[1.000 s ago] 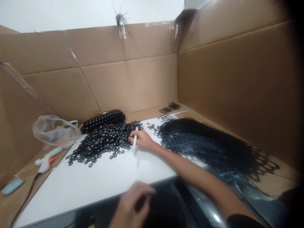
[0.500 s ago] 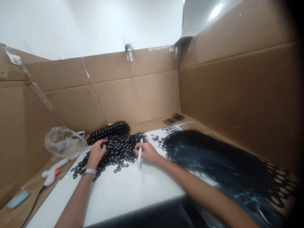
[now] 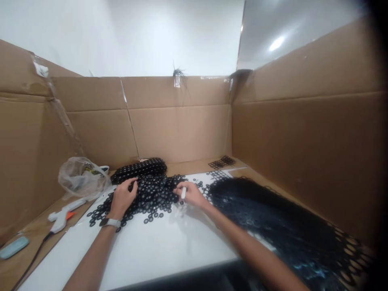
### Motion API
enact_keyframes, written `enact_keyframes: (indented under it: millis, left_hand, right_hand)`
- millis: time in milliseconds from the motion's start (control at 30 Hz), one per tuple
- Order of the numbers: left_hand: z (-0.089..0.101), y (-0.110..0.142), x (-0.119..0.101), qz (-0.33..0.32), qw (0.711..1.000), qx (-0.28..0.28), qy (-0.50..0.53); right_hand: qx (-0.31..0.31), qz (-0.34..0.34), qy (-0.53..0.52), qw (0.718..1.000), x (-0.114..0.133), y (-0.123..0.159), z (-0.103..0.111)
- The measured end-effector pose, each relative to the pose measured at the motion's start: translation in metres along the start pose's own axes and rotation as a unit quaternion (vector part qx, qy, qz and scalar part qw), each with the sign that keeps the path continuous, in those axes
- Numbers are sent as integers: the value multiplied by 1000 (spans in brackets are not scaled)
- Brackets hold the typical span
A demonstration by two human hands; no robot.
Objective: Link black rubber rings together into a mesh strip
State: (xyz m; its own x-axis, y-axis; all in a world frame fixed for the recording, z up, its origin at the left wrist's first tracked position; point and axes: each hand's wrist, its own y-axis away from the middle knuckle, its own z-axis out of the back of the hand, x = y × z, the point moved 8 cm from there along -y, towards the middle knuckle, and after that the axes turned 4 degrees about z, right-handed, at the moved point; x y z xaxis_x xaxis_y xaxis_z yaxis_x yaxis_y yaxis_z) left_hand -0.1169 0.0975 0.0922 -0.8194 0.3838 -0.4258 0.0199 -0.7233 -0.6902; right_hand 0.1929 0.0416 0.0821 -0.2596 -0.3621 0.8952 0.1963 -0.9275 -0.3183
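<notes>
A heap of small black rings (image 3: 148, 194) lies on a white board (image 3: 157, 242). My left hand (image 3: 123, 198), with a watch on its wrist, rests on the left part of the heap, fingers curled onto the rings. My right hand (image 3: 190, 194) sits at the heap's right edge, closed round a small white stick (image 3: 183, 193) that points up from the fingers. To the right spreads a large black mesh of joined rings (image 3: 273, 218).
Cardboard walls (image 3: 182, 121) enclose the work area on three sides. A stack of black perforated sheets (image 3: 141, 167) lies behind the heap. A clear plastic bag (image 3: 80, 178), a white glue gun (image 3: 62, 214) with its cord and a pale blue object (image 3: 13, 247) lie at left.
My left hand has come up from the near edge and settled on the ring heap. My right hand stays at the heap with the stick. The camera has tilted upward.
</notes>
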Motion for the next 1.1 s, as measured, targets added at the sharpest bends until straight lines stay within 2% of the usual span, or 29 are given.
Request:
enact_keyframes:
  millis: [67,133,233,333,433,533,600,667,767,833,967,1100]
  left_hand:
    - [0,3,-21,-36,999,-6,7]
    - [-7,9,-48,-83,996,13,22]
    - [-27,23,-90,-154,985,64,52]
    - [-48,40,-124,-203,969,113,79]
    - [-64,54,-144,-231,957,144,99]
    - [-70,60,-152,-240,951,156,113]
    - [-70,59,-151,-236,952,153,119]
    - [-69,57,-147,-228,955,148,122]
    - [-71,56,-141,-223,956,146,125]
    - [-73,56,-138,-223,955,149,124]
    - [-74,58,-135,-222,956,152,121]
    - [-72,59,-134,-221,955,156,119]
  right_hand:
    - [-9,-42,-22,999,13,9,11]
    - [-17,-56,-24,998,28,28,23]
    - [-27,-65,-23,997,41,73,38]
    - [-25,-130,-13,991,36,125,43]
    - [31,-173,69,982,36,165,44]
    - [43,-129,228,964,55,179,64]
    - [11,-101,297,949,68,174,83]
    - [-18,-86,320,943,71,157,98]
    - [-41,-63,285,956,58,114,107]
    - [-34,-41,263,963,39,77,101]
    - [-12,-18,298,954,-9,7,75]
    - [-10,-20,325,946,-47,-27,50]
